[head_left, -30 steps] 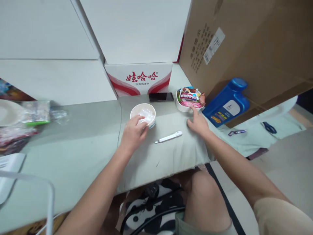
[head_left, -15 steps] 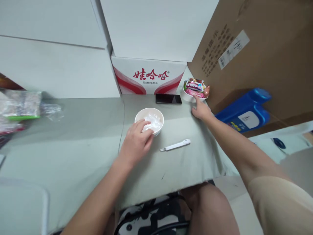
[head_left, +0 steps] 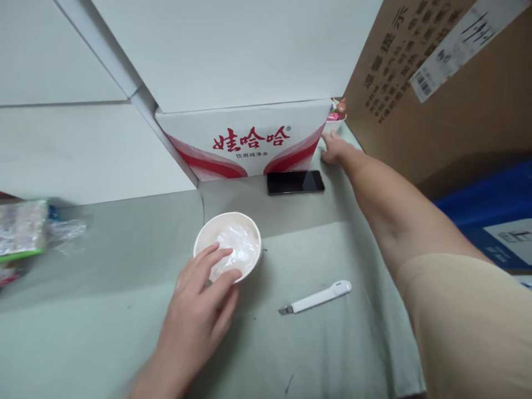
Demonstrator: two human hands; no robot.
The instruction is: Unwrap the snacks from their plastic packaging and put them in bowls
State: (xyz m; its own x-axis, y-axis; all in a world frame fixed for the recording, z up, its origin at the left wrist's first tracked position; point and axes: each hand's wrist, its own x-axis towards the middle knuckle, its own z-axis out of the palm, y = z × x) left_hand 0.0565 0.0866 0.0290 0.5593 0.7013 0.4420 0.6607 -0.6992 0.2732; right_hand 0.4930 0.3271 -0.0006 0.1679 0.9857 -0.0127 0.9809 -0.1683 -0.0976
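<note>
Near the middle stands a white paper bowl (head_left: 251,265) with crumpled clear plastic film (head_left: 239,244) inside. My left hand (head_left: 197,293) reaches over its near left rim, fingers apart, tips inside by the film; whether they press on it I cannot tell. At the back right, my right hand (head_left: 336,148) is stretched out with its fingertips against a second white bowl (head_left: 333,125). Colourful wrapped snacks (head_left: 336,113) fill that bowl, which is partly hidden behind the corner of a white carton (head_left: 249,147) with red lettering. My right hand does not grasp it.
A black phone (head_left: 295,182) lies before the carton. A white utility knife (head_left: 318,297) lies at the front right, blade exposed. Packaged goods (head_left: 22,230) sit at far left. A large brown cardboard box (head_left: 399,133) borders the right, with a blue bottle (head_left: 494,216) beside my arm.
The snack bowl has moved back, partly behind the carton's right side, with my right hand following it. My left hand stays at the paper bowl. The camera has moved closer.
</note>
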